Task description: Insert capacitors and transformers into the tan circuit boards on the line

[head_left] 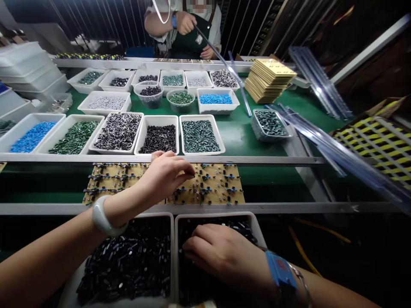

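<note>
My left hand [168, 173] hovers over tan circuit boards [221, 184] that carry several small black, blue and green parts. Its thumb and fingers are pinched together; anything between them is too small to make out. My right hand [221, 252] is down in the right white bin [257, 226] of small dark components. The fingers there are curled together, and their tips are lost against the dark parts. Beside it stands the left white bin [172, 256], filled with shiny black cylindrical components [135, 261], partly under my left forearm.
Metal rails [276, 208] border the boards. Behind are several trays of components, including a blue-filled tray [34, 132] and a green-filled tray [208, 145]. Stacked bare boards [269, 79] and clear plastic tubes [321, 128] lie at right. Across the line, a co-worker's hand [186, 23] holds a long tube.
</note>
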Action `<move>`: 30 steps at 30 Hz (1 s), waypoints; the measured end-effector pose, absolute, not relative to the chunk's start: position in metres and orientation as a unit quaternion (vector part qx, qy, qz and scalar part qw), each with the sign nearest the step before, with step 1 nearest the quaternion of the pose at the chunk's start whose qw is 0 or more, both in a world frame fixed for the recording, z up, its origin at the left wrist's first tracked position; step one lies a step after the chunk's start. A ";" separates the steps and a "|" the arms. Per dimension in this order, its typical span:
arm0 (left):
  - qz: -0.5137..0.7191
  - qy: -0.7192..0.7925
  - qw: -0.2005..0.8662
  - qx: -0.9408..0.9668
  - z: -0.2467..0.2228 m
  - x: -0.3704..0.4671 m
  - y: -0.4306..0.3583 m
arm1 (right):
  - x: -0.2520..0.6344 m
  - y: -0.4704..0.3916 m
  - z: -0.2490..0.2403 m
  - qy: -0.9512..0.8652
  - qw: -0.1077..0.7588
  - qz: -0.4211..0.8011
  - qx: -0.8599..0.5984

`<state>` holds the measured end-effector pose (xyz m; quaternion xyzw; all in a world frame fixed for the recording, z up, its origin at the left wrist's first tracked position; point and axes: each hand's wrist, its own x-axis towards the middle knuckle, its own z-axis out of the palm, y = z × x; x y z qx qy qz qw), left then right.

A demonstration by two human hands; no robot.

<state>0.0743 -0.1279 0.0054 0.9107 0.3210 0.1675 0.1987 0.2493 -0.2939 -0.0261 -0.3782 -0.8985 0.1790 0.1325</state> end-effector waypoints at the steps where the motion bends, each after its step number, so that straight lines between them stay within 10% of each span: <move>1: 0.164 0.316 0.189 0.915 0.005 0.076 -0.128 | 0.250 -0.294 -0.025 -0.895 0.136 0.185 -0.383; 17: 0.128 0.253 0.060 0.957 0.004 0.086 -0.135 | 0.251 -0.295 -0.025 -0.889 0.156 0.222 -0.370; 30: 0.169 0.240 0.048 0.955 0.013 0.077 -0.147 | 0.288 -0.257 0.002 -0.703 0.377 0.308 -0.518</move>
